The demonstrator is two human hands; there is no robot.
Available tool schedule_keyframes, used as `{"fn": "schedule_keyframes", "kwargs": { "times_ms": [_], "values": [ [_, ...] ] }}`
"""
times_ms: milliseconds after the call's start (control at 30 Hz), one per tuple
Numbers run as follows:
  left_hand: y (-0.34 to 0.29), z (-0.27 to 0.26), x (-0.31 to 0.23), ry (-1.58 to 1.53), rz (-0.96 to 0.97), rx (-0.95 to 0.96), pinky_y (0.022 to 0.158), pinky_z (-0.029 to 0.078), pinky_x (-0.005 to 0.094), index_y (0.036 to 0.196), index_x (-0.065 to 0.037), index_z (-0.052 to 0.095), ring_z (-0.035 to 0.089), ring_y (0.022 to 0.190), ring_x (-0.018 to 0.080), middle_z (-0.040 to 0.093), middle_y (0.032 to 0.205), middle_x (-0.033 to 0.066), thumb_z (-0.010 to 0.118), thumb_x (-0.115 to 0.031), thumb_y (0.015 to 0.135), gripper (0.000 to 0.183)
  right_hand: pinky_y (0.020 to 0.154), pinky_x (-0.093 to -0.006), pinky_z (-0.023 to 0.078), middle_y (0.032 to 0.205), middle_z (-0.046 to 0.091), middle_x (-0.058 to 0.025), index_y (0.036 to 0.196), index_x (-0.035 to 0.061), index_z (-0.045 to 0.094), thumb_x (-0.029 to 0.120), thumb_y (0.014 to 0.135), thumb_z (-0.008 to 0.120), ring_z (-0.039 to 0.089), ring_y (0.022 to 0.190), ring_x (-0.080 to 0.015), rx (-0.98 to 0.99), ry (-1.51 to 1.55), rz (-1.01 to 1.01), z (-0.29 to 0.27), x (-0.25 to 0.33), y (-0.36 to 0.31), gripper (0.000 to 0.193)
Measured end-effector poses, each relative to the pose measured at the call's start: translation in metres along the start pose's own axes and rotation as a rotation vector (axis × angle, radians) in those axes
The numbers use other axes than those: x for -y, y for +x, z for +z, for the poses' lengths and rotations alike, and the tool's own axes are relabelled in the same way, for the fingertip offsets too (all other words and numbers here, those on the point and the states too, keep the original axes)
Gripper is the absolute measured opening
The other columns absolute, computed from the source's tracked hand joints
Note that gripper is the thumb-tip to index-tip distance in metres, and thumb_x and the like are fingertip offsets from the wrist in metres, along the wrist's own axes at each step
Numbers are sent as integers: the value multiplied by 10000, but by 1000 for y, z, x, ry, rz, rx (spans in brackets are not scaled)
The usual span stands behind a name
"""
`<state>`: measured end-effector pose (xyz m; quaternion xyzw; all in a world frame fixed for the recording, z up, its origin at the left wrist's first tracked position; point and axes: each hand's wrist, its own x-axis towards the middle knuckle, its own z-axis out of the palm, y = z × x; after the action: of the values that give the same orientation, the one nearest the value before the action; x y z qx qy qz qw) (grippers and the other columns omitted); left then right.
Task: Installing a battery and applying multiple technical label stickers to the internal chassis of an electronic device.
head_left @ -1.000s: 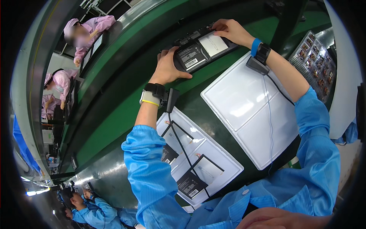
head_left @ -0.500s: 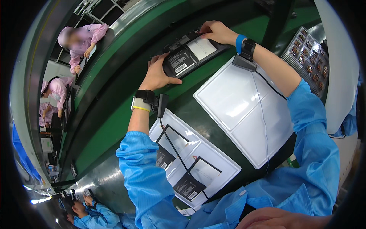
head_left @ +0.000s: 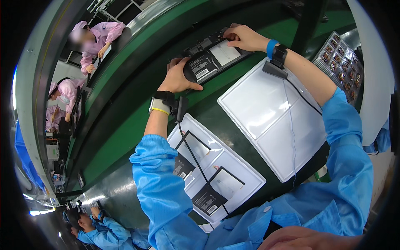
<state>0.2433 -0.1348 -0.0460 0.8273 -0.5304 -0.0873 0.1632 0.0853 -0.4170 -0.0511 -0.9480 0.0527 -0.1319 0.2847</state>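
Observation:
An open, dark device chassis (head_left: 210,76), like a laptop base with its circuit board (head_left: 204,45) bare along the far side, lies on the green belt. A flat battery pack (head_left: 203,66), half black with a printed label and half white, sits in it. My left hand (head_left: 178,76) grips the chassis's left end, its fingers over the far side and its thumb along the near side. At the far right corner my right hand (head_left: 246,38) is closed, thumb and fingers pressed together over the board beside the battery's white half. What its fingertips hold is hidden.
Nearer me, a white tray (head_left: 255,183) bears two similar battery packs (head_left: 225,182). Another white tray (head_left: 271,125) stands to its right. A clear tray of small parts (head_left: 339,62) is at far right. Wrist-device cables hang across both white trays. Co-workers (head_left: 96,41) sit left.
My right thumb and fingers have drawn together and curled in over the chassis's far right corner. The left hand keeps its place on the left end. The whole view has shifted slightly.

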Motion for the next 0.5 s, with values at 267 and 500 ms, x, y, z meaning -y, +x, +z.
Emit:
{"fn": "schedule_keyframes", "kwargs": {
  "times_ms": [267, 500],
  "values": [
    [-3, 0, 3, 31, -17, 15, 1173, 361, 462, 1446, -16, 493, 362, 1391, 447, 414, 1469, 279, 995, -417, 407, 1222, 1171, -420, 344, 1575, 370, -183, 1474, 2, 455, 392, 803, 812, 371, 1430, -362, 141, -238, -232, 1, 12, -31, 854],
    [-2, -1, 0, 138, -38, 54, 1176, 351, 480, 1457, -15, 491, 344, 1398, 473, 406, 1499, 278, 978, -458, 440, 1212, 1178, -411, 313, 1602, 315, -218, 1486, -2, 437, 381, 902, 720, 363, 1431, -372, 203, -308, -279, 5, 12, -33, 754]
  ]
}}
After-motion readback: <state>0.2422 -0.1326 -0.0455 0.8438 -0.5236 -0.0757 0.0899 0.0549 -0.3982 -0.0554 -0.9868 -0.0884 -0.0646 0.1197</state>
